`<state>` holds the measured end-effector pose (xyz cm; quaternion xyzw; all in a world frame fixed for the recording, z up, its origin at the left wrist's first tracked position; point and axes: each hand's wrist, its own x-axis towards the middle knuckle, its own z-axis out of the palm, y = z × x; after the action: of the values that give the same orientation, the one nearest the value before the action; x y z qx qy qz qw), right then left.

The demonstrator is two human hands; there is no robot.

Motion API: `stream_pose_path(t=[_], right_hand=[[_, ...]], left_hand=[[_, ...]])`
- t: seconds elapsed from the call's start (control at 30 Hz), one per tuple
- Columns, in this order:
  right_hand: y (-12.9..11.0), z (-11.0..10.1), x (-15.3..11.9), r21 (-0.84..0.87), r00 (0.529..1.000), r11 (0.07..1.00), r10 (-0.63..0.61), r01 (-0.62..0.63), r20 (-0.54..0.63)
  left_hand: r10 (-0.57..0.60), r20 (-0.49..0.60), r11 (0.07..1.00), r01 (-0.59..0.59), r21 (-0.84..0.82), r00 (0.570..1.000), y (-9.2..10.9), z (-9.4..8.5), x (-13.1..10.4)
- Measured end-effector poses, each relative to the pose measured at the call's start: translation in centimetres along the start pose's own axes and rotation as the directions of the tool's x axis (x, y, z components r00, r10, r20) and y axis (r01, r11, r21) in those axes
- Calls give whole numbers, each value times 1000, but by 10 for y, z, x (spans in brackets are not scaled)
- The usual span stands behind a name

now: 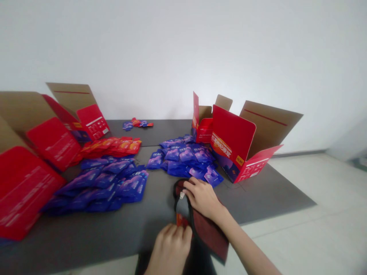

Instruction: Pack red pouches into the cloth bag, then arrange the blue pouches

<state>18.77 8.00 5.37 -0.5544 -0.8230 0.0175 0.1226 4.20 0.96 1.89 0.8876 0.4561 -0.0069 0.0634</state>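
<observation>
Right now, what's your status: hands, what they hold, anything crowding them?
Left hand pinches a red packet. Right hand grips the dark red pouch at its open mouth. Blue packets piled just beyond; open red box to the right.

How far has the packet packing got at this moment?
Done: red boxes opened, blue packets and red packets spread on the table. In hand: left hand pinches a red packet at a dark pouch held by the right hand. Left: the piles.
</observation>
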Motion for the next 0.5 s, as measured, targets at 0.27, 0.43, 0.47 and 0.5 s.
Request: stream_pose_path(t=[0.27, 0.43, 0.47, 0.5], right_hand=[[-19, -9, -30, 121, 964, 960, -261, 253, 54], [-8, 20, 5, -23, 976, 978, -203, 205, 80], [-5, 22, 13, -53, 983, 984, -164, 168, 78], [-2, 21, 19, -76, 989, 989, -124, 130, 74]], left_hand=[[150, -362, 986, -111, 127, 920, -8, 27, -6], [166, -578, 985, -104, 138, 799, -5, 13, -6], [158, -568, 987, -104, 125, 808, -4, 9, -6], [146, -549, 989, -103, 109, 823, -3, 6, -5]])
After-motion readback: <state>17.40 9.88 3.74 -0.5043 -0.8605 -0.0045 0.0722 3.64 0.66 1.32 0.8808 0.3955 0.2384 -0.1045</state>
